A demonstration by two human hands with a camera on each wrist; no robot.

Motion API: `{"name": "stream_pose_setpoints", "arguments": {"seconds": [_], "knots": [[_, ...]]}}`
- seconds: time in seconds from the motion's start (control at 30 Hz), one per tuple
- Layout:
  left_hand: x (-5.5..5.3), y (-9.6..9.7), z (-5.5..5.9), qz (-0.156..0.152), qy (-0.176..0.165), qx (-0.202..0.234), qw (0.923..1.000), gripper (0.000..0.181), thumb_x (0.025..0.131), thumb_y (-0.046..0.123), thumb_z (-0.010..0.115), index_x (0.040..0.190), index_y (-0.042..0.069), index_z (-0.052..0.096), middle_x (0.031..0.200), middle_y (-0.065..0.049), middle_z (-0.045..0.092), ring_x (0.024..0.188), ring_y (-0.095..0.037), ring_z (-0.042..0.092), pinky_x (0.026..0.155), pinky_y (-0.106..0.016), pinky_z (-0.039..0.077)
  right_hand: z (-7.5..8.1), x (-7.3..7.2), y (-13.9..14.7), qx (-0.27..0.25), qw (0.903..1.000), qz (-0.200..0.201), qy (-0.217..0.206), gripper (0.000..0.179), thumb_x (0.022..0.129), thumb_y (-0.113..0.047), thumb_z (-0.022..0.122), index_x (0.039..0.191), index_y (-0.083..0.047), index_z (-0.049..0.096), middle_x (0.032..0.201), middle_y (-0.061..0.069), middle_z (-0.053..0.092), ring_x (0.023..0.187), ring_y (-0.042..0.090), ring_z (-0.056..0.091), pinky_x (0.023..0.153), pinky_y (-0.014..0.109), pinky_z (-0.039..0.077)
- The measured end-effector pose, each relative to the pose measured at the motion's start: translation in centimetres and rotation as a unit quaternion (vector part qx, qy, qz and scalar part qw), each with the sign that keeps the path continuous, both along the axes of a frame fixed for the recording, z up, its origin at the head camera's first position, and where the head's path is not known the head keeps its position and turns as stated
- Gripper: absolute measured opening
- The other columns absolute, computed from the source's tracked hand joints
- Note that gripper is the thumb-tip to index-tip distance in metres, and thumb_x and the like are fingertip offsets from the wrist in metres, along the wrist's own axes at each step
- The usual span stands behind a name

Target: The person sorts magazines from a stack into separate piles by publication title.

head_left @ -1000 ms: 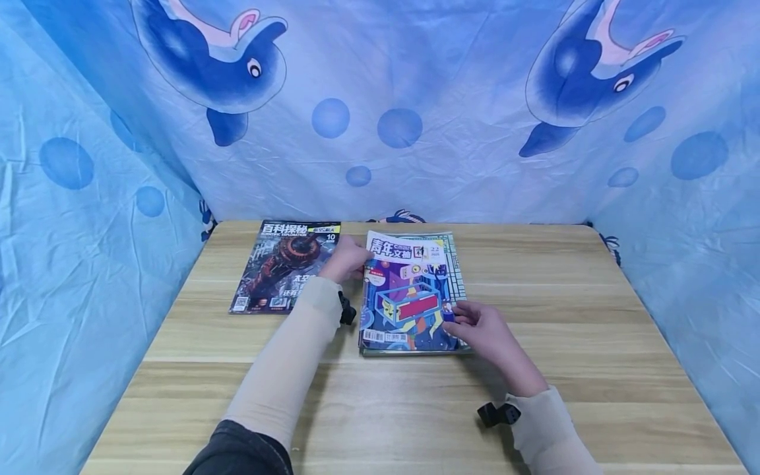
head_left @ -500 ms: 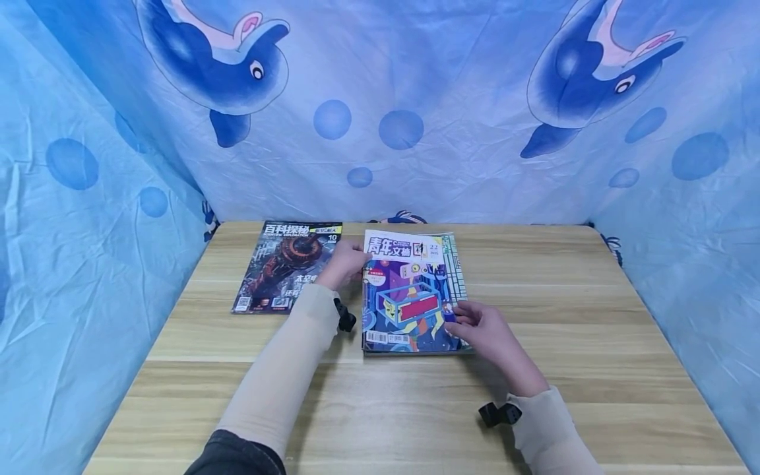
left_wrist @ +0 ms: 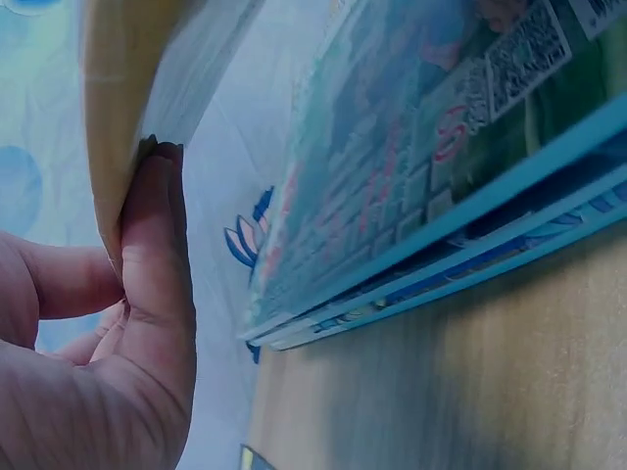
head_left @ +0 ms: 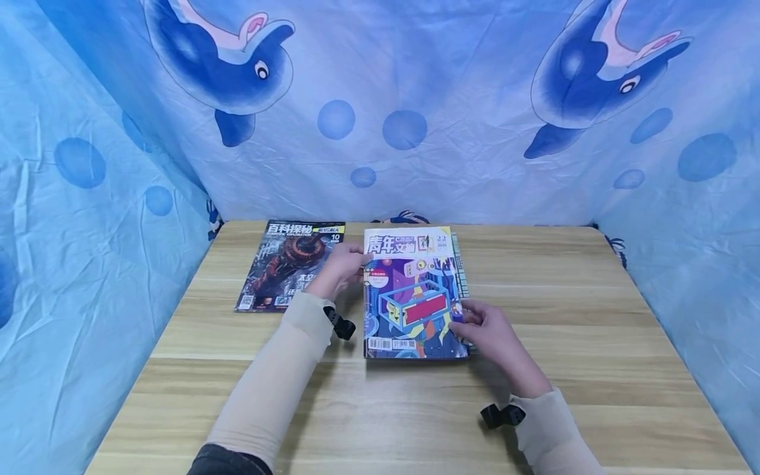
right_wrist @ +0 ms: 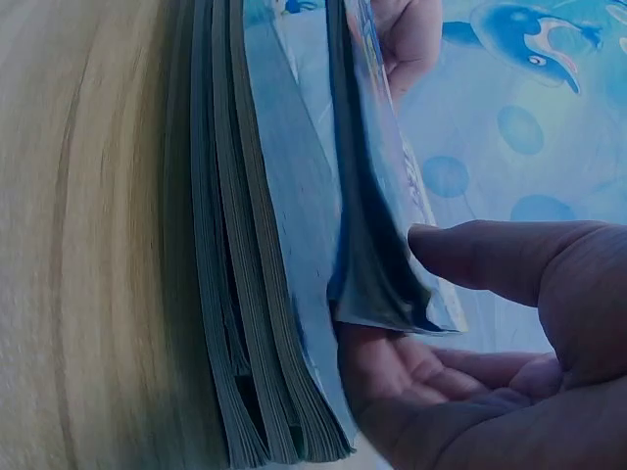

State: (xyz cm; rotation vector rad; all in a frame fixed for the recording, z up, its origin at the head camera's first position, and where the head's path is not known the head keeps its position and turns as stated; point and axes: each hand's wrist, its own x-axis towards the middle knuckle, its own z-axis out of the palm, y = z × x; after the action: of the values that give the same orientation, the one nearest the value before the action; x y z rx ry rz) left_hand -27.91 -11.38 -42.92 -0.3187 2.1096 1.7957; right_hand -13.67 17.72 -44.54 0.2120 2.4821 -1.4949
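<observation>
On my distant head feed, the left hand (head_left: 340,268) and right hand (head_left: 491,335) pinched the 青年文摘 magazine (head_left: 410,300) over a stack (head_left: 463,277), right of the 百科探秘 magazine (head_left: 287,260) (subtitled "Scientific Exploration"). My left wrist view showed a QR code (left_wrist: 529,57) on the stack; the right wrist's, a gap beneath the pinched magazine.

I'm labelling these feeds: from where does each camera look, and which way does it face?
Head: on the head, facing forward and down at the table; left hand, right hand, forearms show.
Left wrist: worn there, facing the left hand pinching a magazine above a stack.
Right wrist: worn there, facing the right hand pinching that magazine; the left hand partly shows.
Shared: both wrist views show magazine and stack.
</observation>
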Motion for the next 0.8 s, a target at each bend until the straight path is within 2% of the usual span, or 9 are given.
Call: {"name": "stream_pose_setpoints", "arguments": {"seconds": [0.2, 0.33, 0.53, 0.8], "knots": [[0.9, -0.4, 0.8, 0.007, 0.004, 0.002, 1.0000, 0.021, 0.102, 0.013, 0.063, 0.118, 0.000, 0.066, 0.103, -0.018, 0.071, 0.086, -0.029, 0.070, 0.072, -0.035, 0.059, 0.0, 0.1, 0.0, -0.026, 0.9996, -0.006, -0.009, 0.054, 0.092, -0.024, 0.078, 0.137, 0.000, 0.060, 0.102, 0.010, 0.069, 0.088, 0.022, 0.065, 0.076, 0.030, 0.057], [1.5, -1.0, 0.7, 0.013, 0.009, 0.010, 0.9998, 0.028, 0.102, 0.012, 0.062, 0.125, -0.004, 0.062, 0.105, -0.019, 0.069, 0.084, -0.028, 0.069, 0.070, -0.034, 0.059, 0.2, 0.3, -0.4, -0.038, 0.9993, -0.002, -0.002, 0.047, 0.089, -0.022, 0.080, 0.127, 0.002, 0.064, 0.098, 0.010, 0.069, 0.085, 0.022, 0.065, 0.073, 0.030, 0.056], [2.6, -2.8, 0.5, 0.013, 0.006, 0.017, 0.9997, 0.029, 0.103, 0.014, 0.061, 0.125, -0.005, 0.062, 0.108, -0.021, 0.068, 0.082, -0.027, 0.069, 0.065, -0.033, 0.059, 0.4, 0.8, -1.5, -0.069, 0.9976, 0.008, -0.003, 0.041, 0.088, -0.014, 0.080, 0.121, 0.002, 0.063, 0.096, 0.010, 0.066, 0.085, 0.021, 0.061, 0.070, 0.028, 0.056], [4.7, -5.6, 1.0, 0.003, 0.007, -0.020, 0.9998, 0.032, 0.104, 0.020, 0.061, 0.127, -0.002, 0.062, 0.111, -0.019, 0.068, 0.089, -0.027, 0.070, 0.072, -0.036, 0.059, 0.0, 2.3, -4.1, -0.125, 0.9899, 0.066, -0.009, 0.030, 0.085, -0.008, 0.081, 0.105, 0.000, 0.060, 0.075, 0.003, 0.052, 0.067, 0.016, 0.048, 0.056, 0.024, 0.042]]}}
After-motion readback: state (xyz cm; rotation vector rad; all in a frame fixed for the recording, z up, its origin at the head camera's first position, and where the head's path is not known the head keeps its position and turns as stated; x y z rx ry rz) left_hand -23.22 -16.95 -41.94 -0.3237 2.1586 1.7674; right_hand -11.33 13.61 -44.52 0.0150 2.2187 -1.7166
